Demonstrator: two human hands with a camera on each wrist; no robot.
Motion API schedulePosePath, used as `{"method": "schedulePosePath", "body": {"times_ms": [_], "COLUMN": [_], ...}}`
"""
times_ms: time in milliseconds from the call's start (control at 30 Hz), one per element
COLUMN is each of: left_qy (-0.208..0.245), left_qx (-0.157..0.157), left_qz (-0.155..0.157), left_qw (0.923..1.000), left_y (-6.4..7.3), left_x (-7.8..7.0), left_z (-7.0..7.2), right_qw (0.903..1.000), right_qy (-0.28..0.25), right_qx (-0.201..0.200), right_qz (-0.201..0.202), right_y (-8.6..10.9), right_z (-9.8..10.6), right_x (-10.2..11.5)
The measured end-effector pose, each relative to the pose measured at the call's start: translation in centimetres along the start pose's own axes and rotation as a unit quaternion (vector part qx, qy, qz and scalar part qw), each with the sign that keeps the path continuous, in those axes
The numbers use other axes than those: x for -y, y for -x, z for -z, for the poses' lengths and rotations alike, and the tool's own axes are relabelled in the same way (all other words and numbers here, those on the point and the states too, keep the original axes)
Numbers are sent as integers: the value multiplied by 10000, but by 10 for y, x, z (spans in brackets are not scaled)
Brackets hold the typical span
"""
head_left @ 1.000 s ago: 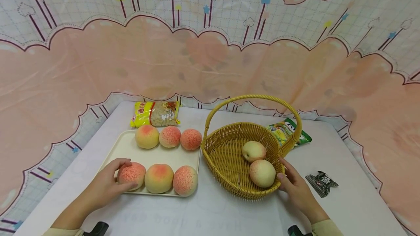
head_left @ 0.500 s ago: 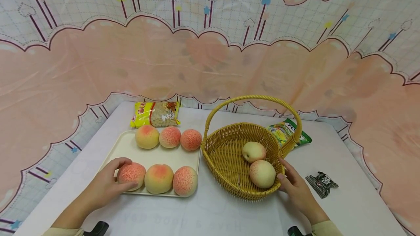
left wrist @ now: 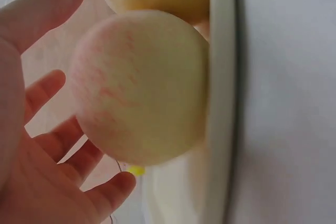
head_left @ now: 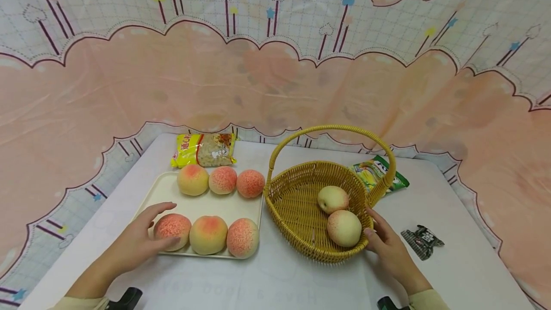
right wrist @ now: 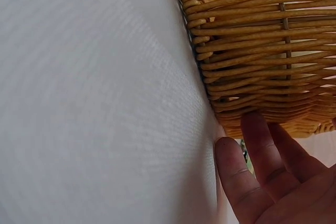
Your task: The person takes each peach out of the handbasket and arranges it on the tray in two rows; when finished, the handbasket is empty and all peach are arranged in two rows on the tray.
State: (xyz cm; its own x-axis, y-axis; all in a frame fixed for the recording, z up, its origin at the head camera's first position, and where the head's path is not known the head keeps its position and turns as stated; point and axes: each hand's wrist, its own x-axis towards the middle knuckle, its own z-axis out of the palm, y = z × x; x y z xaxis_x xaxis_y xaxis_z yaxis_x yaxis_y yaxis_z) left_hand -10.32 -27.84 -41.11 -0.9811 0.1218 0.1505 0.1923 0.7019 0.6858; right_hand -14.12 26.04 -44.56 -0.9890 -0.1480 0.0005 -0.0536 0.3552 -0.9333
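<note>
In the head view, my left hand [head_left: 139, 236] is spread around the front-left peach [head_left: 173, 231], its thumb in front and its fingers behind. The left wrist view shows these fingers [left wrist: 79, 161] loosely extended beside the pale, red-flecked peach [left wrist: 142, 87]. That peach sits on a cream tray [head_left: 159, 193], in line with two other peaches [head_left: 208, 234]. My right hand [head_left: 389, 248] rests at the right side of a yellow wicker basket [head_left: 292, 204]. Its fairly straight fingers [right wrist: 260, 145] touch the outer wall low down. Two pale peaches [head_left: 344, 227] lie inside the basket.
Three more peaches [head_left: 222, 179] line the tray's back edge. Behind them lies a yellow snack bag [head_left: 204, 149]. A green packet [head_left: 380, 173] is partly hidden by the basket's tall arched handle [head_left: 331, 128]. A small dark wrapper [head_left: 422, 242] lies to the right on the white table [head_left: 301, 286].
The left hand's fingers have spread and lifted off the front-left peach, which stays in its spot. My right hand and the basket hold still.
</note>
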Motion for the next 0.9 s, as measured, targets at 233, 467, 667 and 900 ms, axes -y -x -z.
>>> {"method": "schedulePosePath", "body": {"times_ms": [233,467,667,900], "left_qy": [207,591,701,885], "left_qx": [-238,-49,415,1040], "left_qz": [-433,-1022,-1503,-1966], "left_qw": [9986,9930,9853,9709], "left_y": [-14,-29,-45,-65], "left_x": [-32,-76,-103,-137], "left_z": [-4,-21,-40,-64], "right_qw": [10000,10000,10000,10000], "right_qy": [-29,-49,-24,41], "right_qx": [6,26,41,67], "right_qz": [23,39,35,35], "right_y": [1,2,2,1], "right_z": [0,0,0,0], "right_x": [-1,-1,-1,0]}}
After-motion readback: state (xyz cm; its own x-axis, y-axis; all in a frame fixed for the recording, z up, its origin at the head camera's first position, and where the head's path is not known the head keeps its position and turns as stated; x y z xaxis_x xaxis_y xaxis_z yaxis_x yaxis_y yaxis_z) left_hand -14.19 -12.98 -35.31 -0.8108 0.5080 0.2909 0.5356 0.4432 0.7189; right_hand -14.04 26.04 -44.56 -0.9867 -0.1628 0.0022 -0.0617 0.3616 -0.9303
